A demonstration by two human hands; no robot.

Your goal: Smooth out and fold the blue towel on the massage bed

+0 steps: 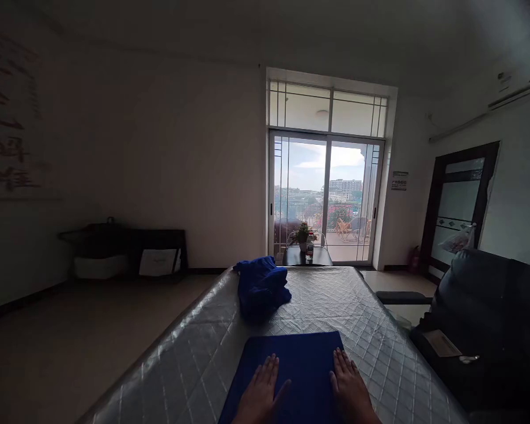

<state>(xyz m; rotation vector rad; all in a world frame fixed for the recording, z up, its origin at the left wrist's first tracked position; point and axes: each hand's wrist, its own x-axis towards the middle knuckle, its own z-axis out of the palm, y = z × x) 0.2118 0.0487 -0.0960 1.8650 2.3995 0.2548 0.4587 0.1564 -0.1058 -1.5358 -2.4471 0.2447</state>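
Observation:
A flat, folded piece of blue cloth (302, 371) lies on the quilted, silvery cover (194, 365) in front of me. My left hand (261, 391) rests flat on the left part of the cloth, fingers stretched forward and thumb apart. On the right edge of the same cloth lies my right hand (350, 386), palm down with its fingers extended. Neither hand grips anything. Beyond the folded cloth, to the left, sits a crumpled heap of blue cloth (261, 287); its kind cannot be told.
Behind the covered surface stand a small dark table (295, 257), a potted plant (303, 237) and a bottle (310, 247). A black armchair (494, 306) is close on the right. Low dark furniture (132, 237) lines the left wall. Glass sliding doors (327, 194) stand ahead.

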